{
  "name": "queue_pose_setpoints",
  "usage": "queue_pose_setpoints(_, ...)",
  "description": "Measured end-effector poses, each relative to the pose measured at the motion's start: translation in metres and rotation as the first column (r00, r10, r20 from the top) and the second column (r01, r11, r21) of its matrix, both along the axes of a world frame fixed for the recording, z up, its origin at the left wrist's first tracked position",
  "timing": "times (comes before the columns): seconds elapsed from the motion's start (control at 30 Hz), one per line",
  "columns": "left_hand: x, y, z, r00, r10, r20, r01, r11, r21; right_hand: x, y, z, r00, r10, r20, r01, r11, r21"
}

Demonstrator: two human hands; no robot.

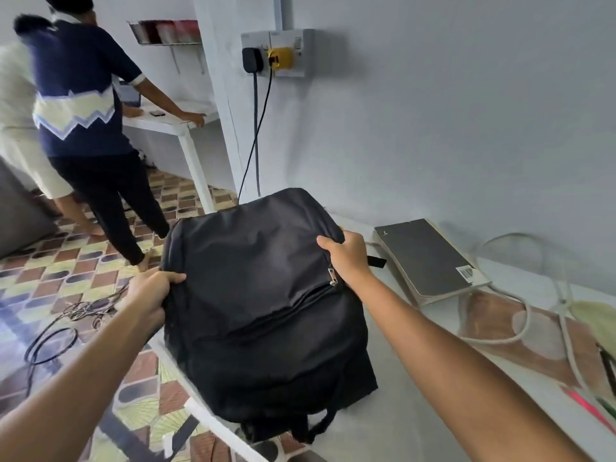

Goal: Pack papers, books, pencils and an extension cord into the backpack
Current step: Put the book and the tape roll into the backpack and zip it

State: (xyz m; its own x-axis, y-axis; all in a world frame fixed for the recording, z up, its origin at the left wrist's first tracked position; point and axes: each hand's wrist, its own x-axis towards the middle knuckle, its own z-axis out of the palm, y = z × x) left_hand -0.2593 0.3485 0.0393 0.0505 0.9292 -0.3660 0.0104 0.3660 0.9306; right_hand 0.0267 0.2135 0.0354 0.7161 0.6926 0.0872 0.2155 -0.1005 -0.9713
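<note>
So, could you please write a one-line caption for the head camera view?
Both hands, left hand and right hand, grip a closed black backpack on a white table beside a book.

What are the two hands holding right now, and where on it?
Both hold the black backpack: left hand grips its left side edge, right hand grips its right side near the zipper pull.

The backpack (266, 295) hides the fingers of both hands behind its edges and covers the table (416, 378) beneath it, and its zip is closed, so nothing inside shows. The pencils (596, 408) at the right edge are blurred and cut off, as is the white cord (520, 331), whose far end cannot be seen
</note>
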Motion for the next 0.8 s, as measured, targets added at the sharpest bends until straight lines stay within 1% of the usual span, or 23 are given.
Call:
queue_pose_setpoints(0.1, 0.004, -0.001, -0.007, 0.998, -0.048, -0.041, 0.05, 0.998, 0.043, 0.008, -0.007, -0.017, 0.999, 0.023, 0.039, -0.019, 0.995, -0.098)
queue_pose_setpoints(0.17, 0.004, -0.002, -0.008, 0.991, -0.076, -0.109, 0.086, 0.993, 0.087, 0.014, -0.011, -0.021, 0.997, 0.048, 0.063, -0.035, 0.981, -0.189)
queue_pose_setpoints(0.23, 0.001, -0.001, -0.015, 0.97, -0.102, -0.218, 0.13, 0.985, 0.115, 0.017, -0.015, -0.023, 0.989, 0.103, 0.102, -0.071, 0.958, -0.277)
queue_pose_setpoints(0.3, -0.002, 0.001, -0.02, 0.927, -0.114, -0.357, 0.175, 0.974, 0.145, 0.017, -0.02, -0.023, 0.981, 0.135, 0.138, -0.083, 0.941, -0.327)
queue_pose_setpoints(0.33, -0.001, -0.002, -0.018, 0.889, -0.109, -0.444, 0.197, 0.968, 0.157, 0.017, -0.023, -0.023, 0.978, 0.131, 0.162, -0.071, 0.941, -0.33)
queue_pose_setpoints(0.37, 0.001, -0.005, -0.015, 0.83, -0.094, -0.55, 0.223, 0.959, 0.173, 0.017, -0.027, -0.02, 0.975, 0.107, 0.193, -0.039, 0.943, -0.33)
queue_pose_setpoints(0.43, 0.011, -0.016, -0.008, 0.611, -0.025, -0.791, 0.292, 0.936, 0.195, 0.021, -0.038, -0.013, 0.966, -0.002, 0.26, 0.073, 0.962, -0.264)
queue_pose_setpoints(0.47, 0.018, -0.021, -0.003, 0.522, 0.026, -0.853, 0.334, 0.914, 0.231, 0.024, -0.044, -0.01, 0.962, -0.085, 0.259, 0.137, 0.972, -0.189)
queue_pose_setpoints(0.5, 0.028, -0.028, 0.001, 0.473, 0.074, -0.878, 0.39, 0.876, 0.284, 0.027, -0.053, -0.006, 0.957, -0.19, 0.217, 0.215, 0.971, -0.099)
queue_pose_setpoints(0.53, 0.039, -0.033, 0.003, 0.454, 0.102, -0.885, 0.461, 0.823, 0.331, 0.03, -0.062, -0.006, 0.943, -0.295, 0.153, 0.298, 0.954, -0.002)
queue_pose_setpoints(0.6, 0.065, -0.044, 0.005, 0.443, 0.119, -0.888, 0.599, 0.697, 0.393, 0.03, -0.084, -0.008, 0.867, -0.495, 0.061, 0.483, 0.864, 0.139)
queue_pose_setpoints(0.67, 0.088, -0.057, 0.005, 0.449, 0.084, -0.89, 0.693, 0.596, 0.406, 0.027, -0.101, -0.013, 0.783, -0.622, -0.033, 0.613, 0.76, 0.216)
queue_pose_setpoints(0.7, 0.101, -0.064, 0.005, 0.449, 0.052, -0.892, 0.735, 0.546, 0.402, 0.03, -0.106, -0.017, 0.735, -0.668, -0.115, 0.676, 0.707, 0.207)
queue_pose_setpoints(0.73, 0.114, -0.071, 0.005, 0.44, 0.011, -0.898, 0.778, 0.494, 0.387, 0.037, -0.111, -0.021, 0.684, -0.697, -0.215, 0.729, 0.665, 0.161)
queue_pose_setpoints(0.77, 0.125, -0.079, 0.005, 0.421, -0.04, -0.906, 0.82, 0.445, 0.361, 0.044, -0.113, -0.025, 0.63, -0.701, -0.334, 0.758, 0.649, 0.066)
queue_pose_setpoints(0.8, 0.134, -0.087, 0.006, 0.398, -0.093, -0.913, 0.856, 0.396, 0.333, 0.054, -0.115, -0.029, 0.579, -0.674, -0.458, 0.749, 0.662, -0.029)
